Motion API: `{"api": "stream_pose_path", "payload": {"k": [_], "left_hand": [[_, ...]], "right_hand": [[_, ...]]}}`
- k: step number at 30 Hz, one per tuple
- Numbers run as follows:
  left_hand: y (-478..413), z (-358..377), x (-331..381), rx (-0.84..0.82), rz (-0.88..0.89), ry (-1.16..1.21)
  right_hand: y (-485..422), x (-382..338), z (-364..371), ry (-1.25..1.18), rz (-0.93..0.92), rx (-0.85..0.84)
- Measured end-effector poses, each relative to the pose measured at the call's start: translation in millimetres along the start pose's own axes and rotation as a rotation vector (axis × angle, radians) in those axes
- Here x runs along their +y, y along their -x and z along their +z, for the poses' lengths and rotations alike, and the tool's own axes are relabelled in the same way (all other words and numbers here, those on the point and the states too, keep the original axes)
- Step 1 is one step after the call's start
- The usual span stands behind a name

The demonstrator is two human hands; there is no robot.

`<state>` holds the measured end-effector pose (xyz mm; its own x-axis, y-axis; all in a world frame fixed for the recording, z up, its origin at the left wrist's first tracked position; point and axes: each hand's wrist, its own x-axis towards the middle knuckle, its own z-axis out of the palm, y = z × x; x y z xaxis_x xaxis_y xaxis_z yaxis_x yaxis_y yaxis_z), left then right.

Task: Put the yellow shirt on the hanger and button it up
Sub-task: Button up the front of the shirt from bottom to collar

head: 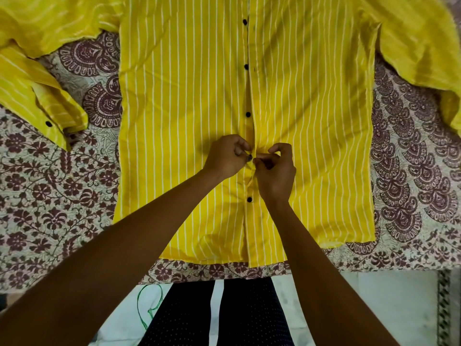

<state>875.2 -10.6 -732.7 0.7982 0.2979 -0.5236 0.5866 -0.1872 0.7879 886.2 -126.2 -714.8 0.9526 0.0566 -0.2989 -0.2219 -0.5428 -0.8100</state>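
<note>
The yellow shirt [174, 96] with white stripes lies flat, front up, on a patterned bedspread, sleeves spread to both sides. Dark buttons run down its middle placket; three above my hands [248, 114] and one below [249, 199] sit through their holes. My left hand [225, 156] pinches the left placket edge around a dark button [249, 159]. My right hand [274, 168] pinches the right placket edge against it. Both hands touch at the shirt's lower middle. No hanger is visible; the collar is out of frame.
The bedspread [62, 196] has maroon floral prints on cream. The left sleeve's cuff with a dark button [48, 124] lies at the left. The bed's front edge runs below the shirt hem, with my dark trousers [224, 315] and a pale floor beneath.
</note>
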Motion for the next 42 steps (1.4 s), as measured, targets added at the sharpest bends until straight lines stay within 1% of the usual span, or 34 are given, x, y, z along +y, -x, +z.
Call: {"api": "stream_pose_path", "payload": {"k": [4, 7, 10, 13, 16, 19, 24, 26, 30, 32, 34, 35, 37, 38, 40, 41, 42], "left_hand": [[-0.6, -3.0, -1.1, -0.002, -0.011, 0.042], [0.5, -4.9, -3.2, -0.005, -0.019, 0.036], [3.8, -1.4, 3.7, 0.023, -0.036, 0.018], [3.6, 1.2, 2.9, 0.050, -0.068, 0.071], [2.0, 0.4, -1.6, 0.079, -0.088, 0.118], [1.1, 0.3, -3.3, 0.097, -0.071, 0.121], [1.4, 3.2, -10.6, 0.119, 0.014, 0.113], [3.3, 6.0, -14.0, 0.144, 0.055, 0.124], [5.7, 7.9, -21.7, 0.143, 0.167, 0.155], [5.6, 8.7, -26.3, 0.127, 0.209, 0.147], [6.3, 8.7, -29.5, 0.124, 0.225, 0.166], [6.9, 8.1, -30.0, 0.138, 0.228, 0.167], [8.6, 8.6, -27.4, 0.172, 0.219, 0.136], [10.9, 8.7, -22.7, 0.186, 0.213, 0.101], [19.6, 8.1, -14.6, 0.233, 0.245, -0.016], [23.5, 6.7, -16.6, 0.293, 0.308, -0.181], [27.2, 4.3, -22.4, 0.353, 0.373, -0.421]], "right_hand": [[2.3, 2.1, -3.3, -0.031, -0.013, -0.028], [-1.6, 4.2, -5.1, -0.052, 0.022, -0.061], [-7.7, 3.2, -2.5, -0.032, 0.057, -0.037], [-7.4, -0.2, 3.0, -0.006, 0.033, 0.010], [-4.2, -1.7, 5.8, 0.003, 0.010, 0.001], [-5.4, -1.8, 4.8, -0.012, 0.014, -0.026], [-9.4, -2.9, 3.6, -0.017, 0.033, -0.057], [-13.3, -4.5, 6.1, -0.043, 0.117, -0.044], [-21.2, -10.8, 7.8, -0.367, 0.508, -0.082], [-23.9, -14.3, 5.0, -0.483, 0.650, -0.129], [-25.9, -16.0, 2.9, -0.533, 0.747, -0.155], [-25.7, -16.4, 2.3, -0.524, 0.752, -0.167], [-26.1, -13.6, 2.0, -0.464, 0.684, -0.179], [-26.4, -10.2, 3.1, -0.396, 0.607, -0.161], [-26.8, -5.1, 2.0, -0.120, 0.371, -0.048], [-26.2, -3.7, -0.9, 0.038, 0.231, 0.040], [-25.4, -1.8, -5.6, 0.173, 0.083, 0.115]]}}
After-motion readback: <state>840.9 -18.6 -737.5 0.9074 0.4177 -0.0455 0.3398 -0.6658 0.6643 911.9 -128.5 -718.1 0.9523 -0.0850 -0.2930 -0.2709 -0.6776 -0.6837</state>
